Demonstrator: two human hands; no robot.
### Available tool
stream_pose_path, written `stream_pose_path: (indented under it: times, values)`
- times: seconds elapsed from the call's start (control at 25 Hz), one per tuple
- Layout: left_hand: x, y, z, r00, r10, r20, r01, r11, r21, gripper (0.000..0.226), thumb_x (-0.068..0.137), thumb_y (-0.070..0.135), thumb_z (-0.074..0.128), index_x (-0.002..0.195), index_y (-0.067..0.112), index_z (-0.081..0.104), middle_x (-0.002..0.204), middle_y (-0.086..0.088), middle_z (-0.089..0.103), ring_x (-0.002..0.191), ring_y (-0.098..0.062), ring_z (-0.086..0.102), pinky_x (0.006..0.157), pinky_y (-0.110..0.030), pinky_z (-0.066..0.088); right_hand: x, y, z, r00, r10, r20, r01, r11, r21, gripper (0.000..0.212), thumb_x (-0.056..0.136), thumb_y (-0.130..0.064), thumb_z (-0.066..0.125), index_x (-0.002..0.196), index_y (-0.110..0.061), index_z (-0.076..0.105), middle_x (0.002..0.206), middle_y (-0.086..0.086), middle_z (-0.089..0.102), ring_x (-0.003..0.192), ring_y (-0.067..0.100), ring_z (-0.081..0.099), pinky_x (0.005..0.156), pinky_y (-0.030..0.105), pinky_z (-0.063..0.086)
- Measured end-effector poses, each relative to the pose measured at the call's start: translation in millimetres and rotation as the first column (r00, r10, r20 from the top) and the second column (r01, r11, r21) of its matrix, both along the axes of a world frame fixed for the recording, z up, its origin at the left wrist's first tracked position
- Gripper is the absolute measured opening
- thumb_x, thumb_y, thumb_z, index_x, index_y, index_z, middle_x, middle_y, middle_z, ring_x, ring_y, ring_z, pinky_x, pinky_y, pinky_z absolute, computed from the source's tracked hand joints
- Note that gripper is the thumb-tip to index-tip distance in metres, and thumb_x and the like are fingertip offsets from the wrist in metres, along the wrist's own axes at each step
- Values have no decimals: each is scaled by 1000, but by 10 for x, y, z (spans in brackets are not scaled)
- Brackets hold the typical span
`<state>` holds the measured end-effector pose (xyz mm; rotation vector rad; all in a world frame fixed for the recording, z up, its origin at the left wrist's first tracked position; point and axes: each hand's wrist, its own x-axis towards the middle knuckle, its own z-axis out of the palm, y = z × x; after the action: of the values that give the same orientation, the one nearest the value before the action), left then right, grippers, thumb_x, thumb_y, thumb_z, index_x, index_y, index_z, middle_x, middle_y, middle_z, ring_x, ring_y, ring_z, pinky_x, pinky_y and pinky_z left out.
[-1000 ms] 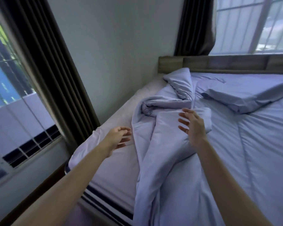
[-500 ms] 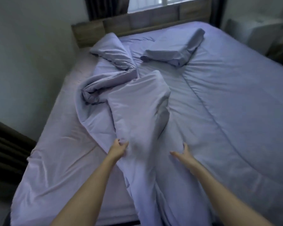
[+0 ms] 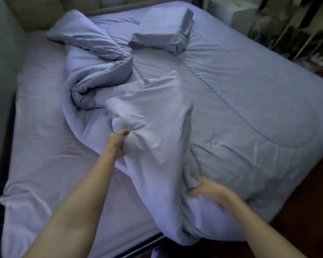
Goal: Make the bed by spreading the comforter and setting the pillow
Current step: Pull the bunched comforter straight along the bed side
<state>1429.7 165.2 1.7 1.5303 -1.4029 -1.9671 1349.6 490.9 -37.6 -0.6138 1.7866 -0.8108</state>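
Observation:
A lavender comforter (image 3: 241, 108) covers the right part of the bed, and its left part is bunched and folded back toward the middle. My left hand (image 3: 117, 141) is clenched on the folded-over bunch. My right hand (image 3: 207, 190) grips a fold of the same comforter near the foot of the bed. A pillow (image 3: 162, 32) in matching lavender lies tilted on the comforter near the headboard. The fitted sheet (image 3: 43, 131) shows bare on the left side.
A wooden headboard (image 3: 50, 12) runs along the far edge. A pale wall (image 3: 0, 62) borders the left side. A white box (image 3: 229, 10) and cluttered items stand past the right far corner. Dark wood floor (image 3: 309, 211) lies at the right.
My view swung from the window and wall down onto the bed. Both hands went from open above the comforter to closed on its folds, and the bunched part has been pulled toward the foot.

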Motion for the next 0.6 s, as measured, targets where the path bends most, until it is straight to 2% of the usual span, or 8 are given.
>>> stream_pose_path:
  times: [0.08,0.12,0.2,0.28,0.36,0.4,0.48,0.6]
  values:
    - [404,-100,149,999,-32,12,32,999,-14,15,77,15,64,91,10,60,86,-7,58,71,-19,55,60,-28,44,187,-5,31,961,277,-4,-273,951,146,28,83,-6,68,109,-14,61,110,4,57,106,13,50,99,34,41]
    - [684,-131,236,999,-31,-12,31,999,8,4,77,16,62,78,13,64,78,-6,60,69,-19,55,60,-27,42,328,-45,34,930,364,-50,-347,915,205,34,84,-10,68,117,-9,59,115,5,58,110,14,52,97,29,40]
    - [1263,-154,374,995,-14,-96,19,998,52,18,82,31,63,72,21,74,72,2,69,68,-13,64,67,-26,45,615,-88,-4,920,366,-142,-337,921,193,49,84,-14,68,129,-7,52,128,7,58,119,16,53,92,18,38]
    - [1911,-92,424,988,79,-134,-71,995,67,29,83,41,64,103,23,74,91,4,73,81,-10,66,84,-29,48,870,-73,-5,976,166,-139,-150,982,118,61,83,-17,69,137,-14,41,126,1,53,113,7,48,87,16,37]
    - [2602,49,366,960,260,-103,-262,965,-8,53,83,40,66,129,15,59,122,-4,64,108,-20,59,102,-37,44,1094,-69,-37,995,-31,-92,30,999,-14,71,85,-12,68,143,-14,28,130,-1,45,119,7,42,89,16,34]
    - [2926,149,309,916,396,-60,-399,914,-67,62,82,40,68,135,12,52,133,-7,57,119,-25,54,106,-39,41,1179,-81,-87,991,-91,-96,82,993,-89,75,84,-8,69,145,-9,24,138,2,41,127,10,38,93,16,33]
    - [3548,416,167,735,678,18,-664,725,-184,67,80,37,71,136,6,50,136,-10,54,123,-29,52,100,-35,43,1416,-135,-141,983,-152,-106,126,969,-214,84,80,-2,72,147,-3,19,150,9,33,135,15,33,101,20,31]
    - [4562,849,-176,497,866,51,-834,494,-246,54,83,32,68,125,-1,57,127,-18,60,114,-32,60,92,-36,49,1810,-226,-189,979,-175,-100,145,955,-259,94,75,2,76,147,-2,15,153,12,27,140,22,29,111,28,28]
